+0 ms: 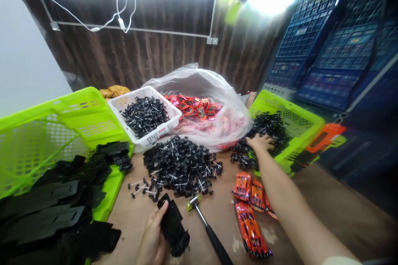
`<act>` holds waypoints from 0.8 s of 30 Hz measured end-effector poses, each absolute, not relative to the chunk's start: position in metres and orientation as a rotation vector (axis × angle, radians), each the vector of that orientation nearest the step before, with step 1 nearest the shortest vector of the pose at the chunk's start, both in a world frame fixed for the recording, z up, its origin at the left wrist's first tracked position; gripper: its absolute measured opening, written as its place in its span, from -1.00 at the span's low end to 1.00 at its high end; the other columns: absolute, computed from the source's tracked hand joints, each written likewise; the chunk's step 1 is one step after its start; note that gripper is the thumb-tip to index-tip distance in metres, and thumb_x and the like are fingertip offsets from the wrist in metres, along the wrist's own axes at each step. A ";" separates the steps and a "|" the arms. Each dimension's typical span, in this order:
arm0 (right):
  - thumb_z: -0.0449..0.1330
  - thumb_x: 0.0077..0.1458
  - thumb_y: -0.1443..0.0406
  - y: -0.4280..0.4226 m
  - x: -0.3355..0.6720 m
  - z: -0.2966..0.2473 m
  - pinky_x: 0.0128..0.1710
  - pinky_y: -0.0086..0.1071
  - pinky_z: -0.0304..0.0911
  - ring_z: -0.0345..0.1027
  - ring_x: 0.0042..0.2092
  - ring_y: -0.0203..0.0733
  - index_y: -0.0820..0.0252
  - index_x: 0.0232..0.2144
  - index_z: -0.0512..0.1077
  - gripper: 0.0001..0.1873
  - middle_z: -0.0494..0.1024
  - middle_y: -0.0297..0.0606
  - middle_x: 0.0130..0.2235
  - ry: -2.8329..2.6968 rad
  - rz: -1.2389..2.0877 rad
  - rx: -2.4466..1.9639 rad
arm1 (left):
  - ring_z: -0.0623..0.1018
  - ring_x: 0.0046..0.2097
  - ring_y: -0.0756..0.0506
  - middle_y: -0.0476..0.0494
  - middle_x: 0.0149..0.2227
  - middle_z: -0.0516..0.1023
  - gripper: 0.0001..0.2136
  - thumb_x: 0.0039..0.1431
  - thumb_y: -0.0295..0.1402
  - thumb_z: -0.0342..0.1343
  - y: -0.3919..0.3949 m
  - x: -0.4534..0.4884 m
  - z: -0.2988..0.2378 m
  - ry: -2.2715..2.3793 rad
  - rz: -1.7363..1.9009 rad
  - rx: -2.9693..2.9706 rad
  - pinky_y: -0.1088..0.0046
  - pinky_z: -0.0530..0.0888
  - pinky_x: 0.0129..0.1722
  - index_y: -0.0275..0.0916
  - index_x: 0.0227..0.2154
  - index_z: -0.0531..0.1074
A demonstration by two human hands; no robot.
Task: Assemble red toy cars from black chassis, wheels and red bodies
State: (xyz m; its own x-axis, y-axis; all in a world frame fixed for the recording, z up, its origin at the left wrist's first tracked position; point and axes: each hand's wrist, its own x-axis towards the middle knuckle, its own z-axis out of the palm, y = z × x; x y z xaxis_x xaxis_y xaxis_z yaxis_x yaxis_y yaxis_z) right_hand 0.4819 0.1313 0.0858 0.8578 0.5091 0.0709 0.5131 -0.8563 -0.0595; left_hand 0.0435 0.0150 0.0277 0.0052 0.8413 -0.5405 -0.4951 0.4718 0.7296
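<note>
My left hand [154, 238] is closed around a black toy-car chassis [173, 227] held just above the table's near edge. My right hand [260, 142] reaches far forward into the tipped green basket [306, 122] and rests on a heap of black wheel-and-axle parts [264, 130]; its fingers are curled down into the pile, and whether they hold one is hidden. A small hammer [205, 225] with a black handle lies between my arms. Red toy-car bodies [250, 198] lie under my right forearm.
A big pile of black wheel axles [180, 165] covers the table's middle. Behind it stand a white basket [161, 130] of the same parts and a clear bag [224, 95] of red bodies. A green crate [77, 112] with black chassis plates [59, 203] fills the left. Blue crates [336, 49] stack at right.
</note>
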 end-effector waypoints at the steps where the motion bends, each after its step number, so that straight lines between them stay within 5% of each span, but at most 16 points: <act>1: -0.05 0.13 -0.08 0.134 0.476 0.079 -0.11 0.21 0.02 -0.02 0.17 0.40 0.33 0.16 0.18 -0.27 0.06 0.40 0.18 -0.864 -0.034 -2.952 | 0.54 -0.54 -0.04 -0.02 -0.55 0.52 -0.81 -0.07 -0.33 0.28 0.016 0.044 0.026 1.143 1.078 0.366 0.51 0.47 -0.59 -0.26 -0.44 0.39; 5: 0.12 0.10 0.04 0.137 0.442 0.041 0.04 0.15 -0.01 0.05 0.18 0.18 0.27 0.00 0.35 -0.48 0.28 0.09 0.11 -1.124 0.131 -2.933 | 0.51 -0.55 0.00 0.01 -0.55 0.51 -0.81 -0.08 -0.35 0.29 0.019 0.043 0.025 1.115 1.043 0.346 0.57 0.44 -0.60 -0.25 -0.44 0.39; 9: 0.12 0.17 0.14 0.130 0.426 0.032 -0.02 -0.08 0.26 0.31 0.00 -0.10 0.23 -0.03 0.34 -0.62 0.39 -0.16 0.01 -1.384 0.293 -2.833 | 0.49 -0.58 0.02 0.02 -0.55 0.50 -0.78 -0.11 -0.33 0.30 0.021 0.047 0.028 1.107 0.992 0.449 0.57 0.42 -0.61 -0.25 -0.39 0.41; 15: 0.10 0.20 0.17 0.112 0.434 0.068 -0.05 -0.13 0.30 0.33 -0.03 -0.15 0.21 -0.02 0.34 -0.66 0.39 -0.17 0.02 -1.664 0.247 -2.617 | 0.49 -0.55 -0.02 0.01 -0.56 0.48 -0.67 -0.16 -0.16 0.31 0.016 0.064 0.028 1.054 0.874 0.646 0.48 0.47 -0.54 -0.27 -0.40 0.42; 20: 0.18 0.13 0.21 0.082 0.408 0.051 -0.18 -0.27 0.34 0.40 -0.22 -0.26 0.27 -0.23 0.43 -0.77 0.50 -0.25 -0.21 -1.834 0.396 -2.561 | 0.49 -0.49 -0.01 -0.04 -0.49 0.53 -0.69 -0.17 -0.20 0.31 0.012 0.072 0.027 1.058 0.859 0.667 0.53 0.43 -0.51 -0.28 -0.37 0.47; 24: 0.23 -0.01 0.42 0.062 0.392 0.028 -0.15 -0.35 0.27 0.40 -0.16 -0.17 0.31 -0.25 0.47 -0.79 0.49 -0.09 -0.19 -1.779 0.292 -2.583 | 0.49 -0.46 -0.02 -0.04 -0.46 0.53 -0.70 -0.17 -0.27 0.28 0.008 0.071 0.028 1.041 0.852 0.671 0.55 0.40 -0.50 -0.27 -0.32 0.48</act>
State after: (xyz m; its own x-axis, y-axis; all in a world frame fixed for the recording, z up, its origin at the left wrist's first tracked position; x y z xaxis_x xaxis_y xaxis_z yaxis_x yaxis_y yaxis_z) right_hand 0.3920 0.0622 0.0278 0.3452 0.9254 -0.1566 0.9269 -0.3623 -0.0977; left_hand 0.0712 0.0079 0.0283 0.2536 0.8535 -0.4553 -0.2774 0.5151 0.8110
